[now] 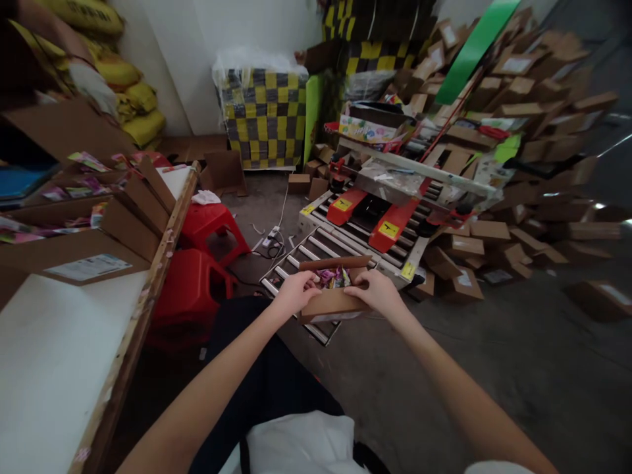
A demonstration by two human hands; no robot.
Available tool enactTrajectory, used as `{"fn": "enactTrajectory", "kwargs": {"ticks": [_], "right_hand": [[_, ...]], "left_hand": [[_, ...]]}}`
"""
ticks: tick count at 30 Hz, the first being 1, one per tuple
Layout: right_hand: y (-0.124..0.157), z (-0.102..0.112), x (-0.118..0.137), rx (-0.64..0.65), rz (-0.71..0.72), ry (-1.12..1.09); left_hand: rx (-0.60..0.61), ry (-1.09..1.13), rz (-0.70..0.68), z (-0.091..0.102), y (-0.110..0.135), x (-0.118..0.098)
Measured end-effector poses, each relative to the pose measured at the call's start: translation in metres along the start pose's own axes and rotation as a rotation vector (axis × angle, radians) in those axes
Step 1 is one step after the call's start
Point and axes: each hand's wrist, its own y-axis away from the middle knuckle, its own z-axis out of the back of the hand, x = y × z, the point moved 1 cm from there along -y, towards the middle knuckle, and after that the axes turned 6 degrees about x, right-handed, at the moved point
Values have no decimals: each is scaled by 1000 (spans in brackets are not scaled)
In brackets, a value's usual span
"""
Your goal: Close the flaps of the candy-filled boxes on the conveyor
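- Left hand (295,293): grasping the near left corner of a small brown box (333,304), fingers curled over its edge.
- Right hand (380,291): grasping the same box at its near right corner, thumb and fingers at the rim.
- Box: open at the top, in front of the person's body, between the two hands — small shiny packets (338,277), purple with some yellow-green, inside. Cannot tell whether its base touches the rollers behind.
- To the left: white counter (59,342) with a worn wooden edge; open cartons (74,253) of colourful packets on its farther part.
- Two red stools (180,286) just beside the counter's edge; white cloth (206,197) on the farther one.
- Beyond the box: roller conveyor (310,242), leading to a machine with red bars (347,205) bearing yellow stickers.
- Power strip (271,236) and cables on the floor, left of the conveyor.
- Right: large heap of brown boxes (488,230).
- Far left: another person's white glove (91,85), above the cartons — yellow sacks (143,125) piled behind.
- By the wall: plastic-wrapped yellow-and-grey stack (266,118).
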Motion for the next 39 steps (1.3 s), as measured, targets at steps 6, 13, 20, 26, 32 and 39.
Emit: {"fn": "enactTrajectory", "kwargs": {"ticks": [6,13,20,26,32,39], "right_hand": [[23,-12,27,-294,364,109],[-2,-19,46,109,324,187],[-25,-29,49,83,220,207],[-10,-31,42,-243,184,120],[8,-42,42,-337,348,153],[41,-62,50,-156,325,202]], "left_hand": [[-456,-281,151,-15,15,1],[-249,-17,-110,-11,0,32],[-238,168,-193,-16,-2,40],[-360,143,-246,-24,-2,42],[-380,62,-350,-19,6,45],[-521,-17,-153,-39,33,29]]}}
